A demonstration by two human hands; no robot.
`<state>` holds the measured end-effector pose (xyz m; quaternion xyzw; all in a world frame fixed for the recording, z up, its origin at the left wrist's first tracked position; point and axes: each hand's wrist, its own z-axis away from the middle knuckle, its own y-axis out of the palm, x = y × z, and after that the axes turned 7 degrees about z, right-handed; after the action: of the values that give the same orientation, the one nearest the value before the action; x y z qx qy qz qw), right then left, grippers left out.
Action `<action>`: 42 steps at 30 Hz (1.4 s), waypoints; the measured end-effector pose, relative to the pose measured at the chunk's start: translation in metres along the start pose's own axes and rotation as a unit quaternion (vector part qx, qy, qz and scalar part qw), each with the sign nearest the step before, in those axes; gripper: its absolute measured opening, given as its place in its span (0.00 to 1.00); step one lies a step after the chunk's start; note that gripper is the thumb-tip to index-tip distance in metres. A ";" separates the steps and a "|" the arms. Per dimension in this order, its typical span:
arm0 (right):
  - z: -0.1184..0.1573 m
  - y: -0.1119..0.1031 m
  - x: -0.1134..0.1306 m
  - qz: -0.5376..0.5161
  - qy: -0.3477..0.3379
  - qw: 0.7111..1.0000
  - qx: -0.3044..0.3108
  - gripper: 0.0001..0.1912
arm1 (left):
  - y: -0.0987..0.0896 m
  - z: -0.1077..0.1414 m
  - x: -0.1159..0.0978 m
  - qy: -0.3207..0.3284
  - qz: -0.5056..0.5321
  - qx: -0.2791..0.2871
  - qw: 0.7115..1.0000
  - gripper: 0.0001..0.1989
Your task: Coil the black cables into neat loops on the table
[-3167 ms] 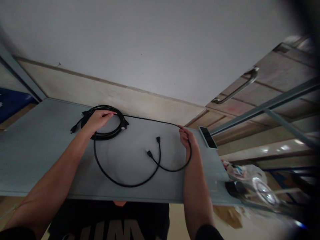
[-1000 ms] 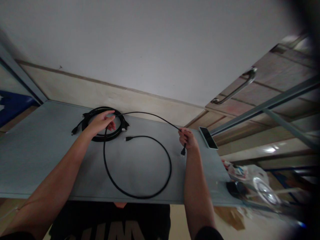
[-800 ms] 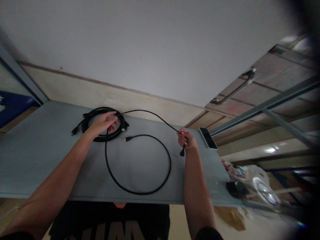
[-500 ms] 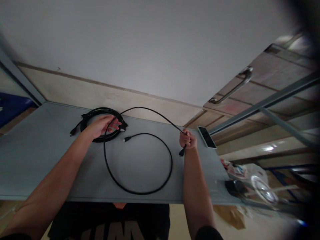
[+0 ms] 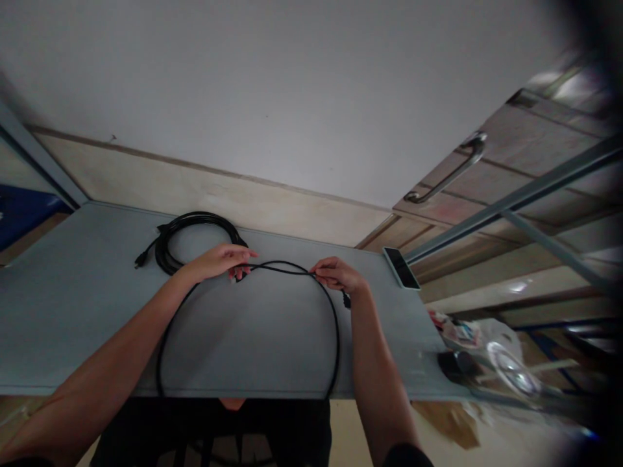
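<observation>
A loose black cable [image 5: 337,324] runs between my hands, and its loop hangs down over the table's front edge. My left hand [image 5: 224,261] pinches the cable, with a plug end showing just under the fingers. With closed fingertips my right hand [image 5: 338,274] holds the cable where two strands meet; a black plug [image 5: 346,299] hangs below that wrist. Behind my left hand a coiled black cable [image 5: 168,250] lies on the grey table [image 5: 277,337], its plug [image 5: 141,259] at the coil's left.
A phone [image 5: 402,267] lies at the table's back right. Beyond the right edge are a clear container [image 5: 516,370] and a bag. Grey metal posts [image 5: 535,188] rise at both ends; a wall stands behind.
My right hand has moved left, toward my left hand, which has shifted right and closed on the cable. The loop has dropped over the front edge.
</observation>
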<state>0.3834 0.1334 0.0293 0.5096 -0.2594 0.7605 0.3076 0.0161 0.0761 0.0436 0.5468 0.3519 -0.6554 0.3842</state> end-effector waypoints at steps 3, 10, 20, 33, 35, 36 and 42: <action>-0.012 0.029 0.009 0.042 0.005 0.998 0.037 0.15 | 0.029 -0.006 0.004 0.055 -0.132 0.044 0.989 0.22; -0.018 0.027 0.000 0.003 0.019 0.999 0.037 0.18 | 0.044 -0.012 0.011 0.137 -0.282 -0.008 0.950 0.17; -0.001 -0.016 -0.010 -0.009 0.018 1.000 0.008 0.15 | 0.025 -0.003 0.000 0.117 -0.297 -0.050 0.946 0.17; -0.044 0.023 -0.022 0.053 -0.094 0.974 -0.197 0.20 | 0.045 -0.003 -0.001 0.140 -0.328 -0.148 0.922 0.15; -0.050 0.032 -0.025 0.178 -0.111 0.960 -0.187 0.18 | 0.044 -0.002 -0.001 0.147 -0.323 -0.185 0.916 0.15; -0.053 0.037 -0.026 0.235 -0.118 0.949 -0.174 0.17 | 0.044 -0.002 0.000 0.148 -0.327 -0.192 0.914 0.16; -0.067 0.047 -0.034 0.427 -0.153 0.863 -0.222 0.06 | 0.059 -0.008 0.014 0.092 -0.417 -0.168 0.888 0.17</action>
<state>0.3181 0.1421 -0.0297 0.3770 -0.6576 0.6521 0.0140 0.0706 0.0540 0.0260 0.3348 0.6863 -0.6331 0.1270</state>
